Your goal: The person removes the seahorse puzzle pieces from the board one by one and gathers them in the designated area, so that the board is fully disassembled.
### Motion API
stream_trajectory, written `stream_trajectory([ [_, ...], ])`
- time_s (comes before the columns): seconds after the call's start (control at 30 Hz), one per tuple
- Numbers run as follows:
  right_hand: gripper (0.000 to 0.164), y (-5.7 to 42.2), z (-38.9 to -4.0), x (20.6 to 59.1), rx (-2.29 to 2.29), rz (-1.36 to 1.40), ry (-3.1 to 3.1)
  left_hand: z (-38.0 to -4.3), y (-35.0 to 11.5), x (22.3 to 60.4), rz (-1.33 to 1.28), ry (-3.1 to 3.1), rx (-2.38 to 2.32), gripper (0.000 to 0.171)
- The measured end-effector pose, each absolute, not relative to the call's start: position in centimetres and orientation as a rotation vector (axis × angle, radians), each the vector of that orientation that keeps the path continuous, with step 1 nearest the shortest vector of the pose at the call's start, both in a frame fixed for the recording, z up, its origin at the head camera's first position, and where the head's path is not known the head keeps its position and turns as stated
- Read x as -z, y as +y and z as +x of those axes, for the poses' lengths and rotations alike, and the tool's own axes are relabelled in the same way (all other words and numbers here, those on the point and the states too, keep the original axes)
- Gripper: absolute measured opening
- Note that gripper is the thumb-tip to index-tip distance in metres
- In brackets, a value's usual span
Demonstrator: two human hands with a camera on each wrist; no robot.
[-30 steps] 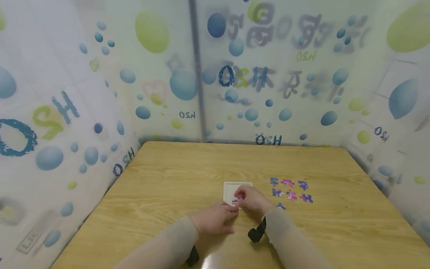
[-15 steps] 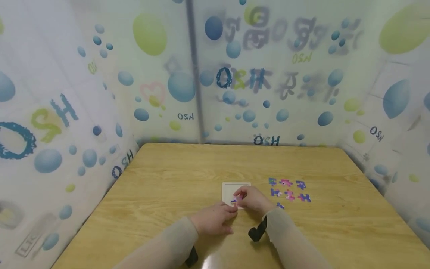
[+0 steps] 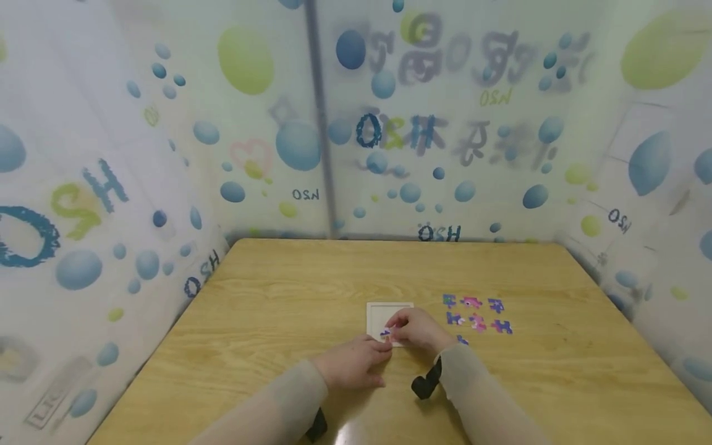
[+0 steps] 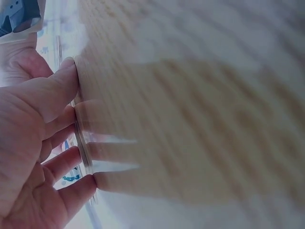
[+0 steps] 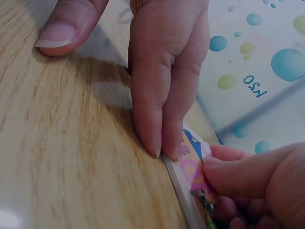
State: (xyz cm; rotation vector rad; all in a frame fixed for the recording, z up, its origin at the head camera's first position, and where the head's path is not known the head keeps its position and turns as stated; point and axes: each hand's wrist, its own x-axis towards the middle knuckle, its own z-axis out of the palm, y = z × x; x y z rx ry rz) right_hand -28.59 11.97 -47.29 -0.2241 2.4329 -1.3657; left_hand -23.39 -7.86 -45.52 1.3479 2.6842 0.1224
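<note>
A small white puzzle tray (image 3: 375,314) lies on the table in the head view. My left hand (image 3: 353,363) rests at its near left edge, fingers extended; the right wrist view shows two of its fingertips (image 5: 157,138) right at the tray's rim (image 5: 180,191). Over the near part of the tray, my right hand (image 3: 417,330) pinches a pink jigsaw puzzle piece (image 5: 193,174) between thumb and fingers. Beside it, a blue-and-orange patch of puzzle (image 5: 192,144) shows inside the rim. The right hand's fingers partly cover both.
Right of the tray, several loose jigsaw pieces (image 3: 477,322) lie in rows, purple and pink. One more piece (image 3: 463,340) sits partly behind the right wrist. The wooden table (image 3: 267,296) is bounded by a patterned curtain (image 3: 267,123) at the back and sides.
The right hand shifts slightly with the pink puzzle piece, low over the tray's near part. The left hand stays at the tray's edge. The head view drifts a little.
</note>
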Motion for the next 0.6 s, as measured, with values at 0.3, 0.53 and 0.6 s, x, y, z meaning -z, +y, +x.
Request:
stream_trajectory([
  [0.3,0.009,12.34,-28.51,47.21,1.390,-0.247,2.427,-23.45,-7.87,45.54,1.348,2.685,-0.099,0.059],
  [0.53,0.011,12.42,-28.34,47.27,1.373,-0.269,2.438,-23.34,-7.85,45.43,1.342,2.678,-0.107,0.059],
  [0.6,0.011,12.46,-28.27,47.26,1.347,-0.290,2.463,-23.29,-7.82,45.42,1.343,2.679,-0.105,0.059],
])
